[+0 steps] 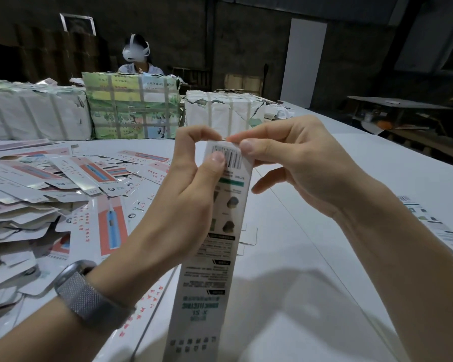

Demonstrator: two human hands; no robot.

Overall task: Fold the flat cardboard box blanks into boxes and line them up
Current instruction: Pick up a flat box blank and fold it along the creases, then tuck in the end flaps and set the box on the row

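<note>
The box [215, 231] stands nearly upright mid-table, long axis running from the near edge up and away, barcode end on top. Both hands meet at that top end: left hand [191, 173] pinching the left side, right hand [293, 158] pinching the flap. The flat blanks [50, 184] are piled off to the left.

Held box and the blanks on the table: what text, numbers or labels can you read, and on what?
"OP": end tab of one of the flat blanks, letters cut short.
Held box: barcode at the top, between the left hand and right hand; digits too small.
Held box, teal heading: upside down, too blurred.
Flat blanks, red characters: too blurred.
Wrapped bundles: print too small.
</note>
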